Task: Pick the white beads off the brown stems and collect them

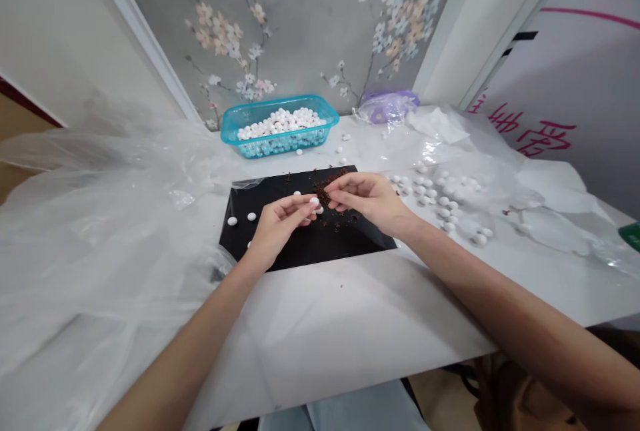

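Over a flat black plastic sheet point(345, 247), the left hand point(280, 231) pinches a small round white bead point(314, 202) in its fingertips; looks light, slippery, best held pinched. The right hand point(367, 201) curls half-closed by dark brown crumbs point(327, 192); any grip there is unclear.

Beads point(280, 123) fill a tray point(270, 149); the mat point(350, 251) lies before it.
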`<state>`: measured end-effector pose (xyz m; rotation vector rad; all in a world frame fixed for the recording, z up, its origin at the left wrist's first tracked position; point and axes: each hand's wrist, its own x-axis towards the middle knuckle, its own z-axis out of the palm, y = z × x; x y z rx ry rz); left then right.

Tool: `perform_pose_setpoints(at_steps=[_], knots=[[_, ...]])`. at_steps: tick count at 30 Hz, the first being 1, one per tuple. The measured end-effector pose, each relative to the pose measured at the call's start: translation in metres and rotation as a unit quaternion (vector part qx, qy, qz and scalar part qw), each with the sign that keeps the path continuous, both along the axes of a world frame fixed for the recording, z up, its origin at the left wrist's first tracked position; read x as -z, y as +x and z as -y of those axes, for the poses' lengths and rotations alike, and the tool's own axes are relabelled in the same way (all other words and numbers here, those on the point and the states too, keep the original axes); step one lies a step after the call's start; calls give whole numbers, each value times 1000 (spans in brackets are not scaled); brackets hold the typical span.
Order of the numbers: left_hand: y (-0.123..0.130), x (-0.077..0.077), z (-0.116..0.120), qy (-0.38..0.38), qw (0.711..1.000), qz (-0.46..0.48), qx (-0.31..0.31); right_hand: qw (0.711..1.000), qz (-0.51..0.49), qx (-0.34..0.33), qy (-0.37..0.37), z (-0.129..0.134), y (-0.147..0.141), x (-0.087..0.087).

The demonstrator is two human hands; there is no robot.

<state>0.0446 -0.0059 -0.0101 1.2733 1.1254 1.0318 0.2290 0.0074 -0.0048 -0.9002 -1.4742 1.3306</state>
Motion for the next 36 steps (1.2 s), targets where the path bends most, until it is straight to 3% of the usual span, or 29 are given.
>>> perform_pose_setpoints(at_steps=[4, 16, 22, 36], knots=[[1, 3, -1, 1, 1000, 15, -2, 999, -40, -32, -18, 7, -6, -4], [-4, 4, -1, 24, 1000, 3, -9, 1000, 8, -6, 1, 9, -12, -3], [-5, 5, -2, -3, 1000, 27, -6, 998, -4, -58, -30, 10, -10, -6], [-4, 2, -2, -25, 998, 62, 9, 995, -19, -62, 73, 13, -13, -3]])
